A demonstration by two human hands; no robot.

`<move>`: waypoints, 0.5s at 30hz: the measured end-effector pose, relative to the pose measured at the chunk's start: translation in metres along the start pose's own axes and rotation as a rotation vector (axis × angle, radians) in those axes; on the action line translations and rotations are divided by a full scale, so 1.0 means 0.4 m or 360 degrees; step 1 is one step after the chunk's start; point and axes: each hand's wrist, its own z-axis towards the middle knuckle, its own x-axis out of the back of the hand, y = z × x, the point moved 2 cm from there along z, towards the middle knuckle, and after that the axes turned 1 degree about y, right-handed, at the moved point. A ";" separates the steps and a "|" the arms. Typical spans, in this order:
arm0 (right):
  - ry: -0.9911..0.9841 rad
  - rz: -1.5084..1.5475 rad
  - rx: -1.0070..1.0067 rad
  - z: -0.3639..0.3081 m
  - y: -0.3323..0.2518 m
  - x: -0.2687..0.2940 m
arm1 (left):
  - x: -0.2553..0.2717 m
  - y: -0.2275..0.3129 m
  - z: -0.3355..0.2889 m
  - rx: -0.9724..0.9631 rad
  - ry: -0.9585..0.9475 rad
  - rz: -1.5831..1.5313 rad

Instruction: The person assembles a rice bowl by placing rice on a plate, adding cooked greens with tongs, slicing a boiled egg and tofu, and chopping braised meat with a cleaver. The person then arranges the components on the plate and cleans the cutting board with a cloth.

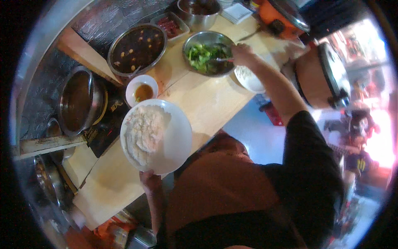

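My left hand (150, 178) grips the near rim of a white plate (177, 135) and holds it tilted over the table's front edge. A mound of white rice (144, 129) covers the plate's left half. Out at the far right, my right hand (243, 55) is closed round a metal utensil (225, 59), whose kind I cannot make out. Its end reaches into a steel bowl (222, 40) of chopped leafy greens (203, 56). Just beyond the plate stands a small white bowl (130, 88) with brown sauce in it.
A wide steel pan (137, 52) of dark broth and a tray of reddish-brown food (168, 27) line the wall. A steel pot (78, 101) stands at left. Beside my right forearm are a white dish (250, 81) and a big rice cooker (321, 74); an orange cooker (280, 18) stands beyond.
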 end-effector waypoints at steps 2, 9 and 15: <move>-0.0085 -0.0017 0.0218 0.101 -0.052 -0.086 | -0.007 -0.026 -0.025 0.0003 0.0161 0.0044; -0.0036 0.0110 0.0587 0.218 -0.151 -0.125 | -0.132 -0.109 -0.062 -0.0070 0.0590 -0.0021; -0.0222 0.0334 0.0635 0.193 -0.208 -0.131 | -0.216 -0.105 -0.030 -0.0121 0.0612 0.0200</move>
